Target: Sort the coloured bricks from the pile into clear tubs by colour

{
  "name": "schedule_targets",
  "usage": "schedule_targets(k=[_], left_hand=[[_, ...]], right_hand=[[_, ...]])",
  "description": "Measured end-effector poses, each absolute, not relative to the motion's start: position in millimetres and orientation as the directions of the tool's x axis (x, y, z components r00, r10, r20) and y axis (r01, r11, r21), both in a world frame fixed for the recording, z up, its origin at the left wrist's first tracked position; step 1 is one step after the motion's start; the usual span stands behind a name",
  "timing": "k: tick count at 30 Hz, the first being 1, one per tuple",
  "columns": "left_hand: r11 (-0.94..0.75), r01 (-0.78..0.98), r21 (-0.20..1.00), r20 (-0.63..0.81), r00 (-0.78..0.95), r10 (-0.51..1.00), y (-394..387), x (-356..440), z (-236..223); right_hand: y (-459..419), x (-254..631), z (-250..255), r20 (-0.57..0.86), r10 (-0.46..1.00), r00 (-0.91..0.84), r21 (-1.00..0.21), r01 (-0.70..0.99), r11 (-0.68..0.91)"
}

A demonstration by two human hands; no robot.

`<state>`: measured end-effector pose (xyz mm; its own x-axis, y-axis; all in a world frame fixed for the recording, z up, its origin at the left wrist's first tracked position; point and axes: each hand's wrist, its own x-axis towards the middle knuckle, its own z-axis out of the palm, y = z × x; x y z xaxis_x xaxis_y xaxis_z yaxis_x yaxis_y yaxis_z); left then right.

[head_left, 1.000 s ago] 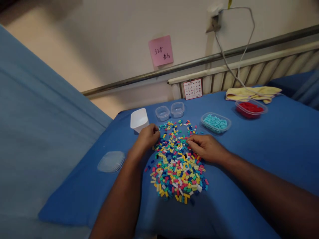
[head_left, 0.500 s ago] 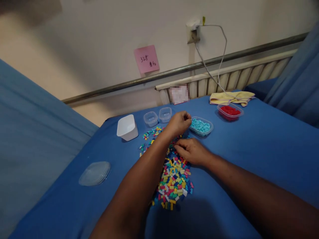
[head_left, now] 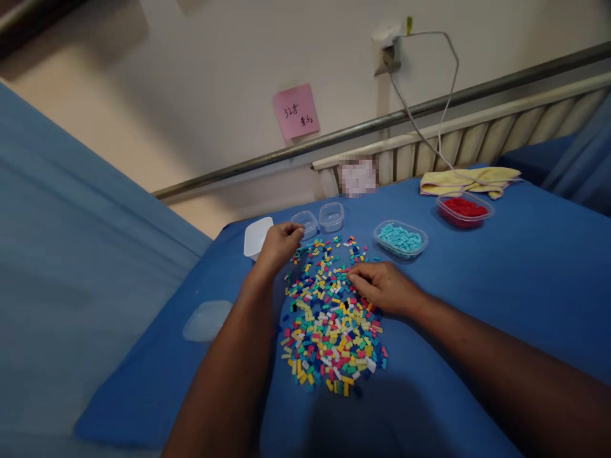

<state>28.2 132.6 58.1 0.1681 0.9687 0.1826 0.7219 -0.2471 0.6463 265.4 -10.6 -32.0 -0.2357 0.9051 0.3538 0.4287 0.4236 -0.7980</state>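
Note:
A spread pile of small mixed-colour toy building bricks lies on the blue sheet. At its far left edge my left hand hovers by the white tub, thumb and fingers closed together; anything between them is hidden. My right hand rests at the pile's right side, its thumb and forefinger pinched over the bricks, and I cannot make out what they hold. Beyond that hand stands a clear container of light blue bricks. Farther right, a second clear container holds red bricks.
Two small clear containers stand behind the pile, beside the white tub. Clear lids lie at the left, partly behind my left forearm. A yellow cloth and a white cable are at the back right. A blue curtain hangs left.
My left hand has moved left, from beside the light blue bricks' container to near the white tub, uncovering more of the pile. My right hand stays by the pile. The view has shifted slightly.

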Motion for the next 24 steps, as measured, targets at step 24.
schedule_targets(k=[24], left_hand=[[-0.338, 0.932, -0.134, 0.057, 0.347, 0.936, 107.2, -3.4, 24.2]], right_hand=[[-14.8, 267.0, -33.3, 0.327, 0.909, -0.260, -0.784, 0.463, 0.415]])
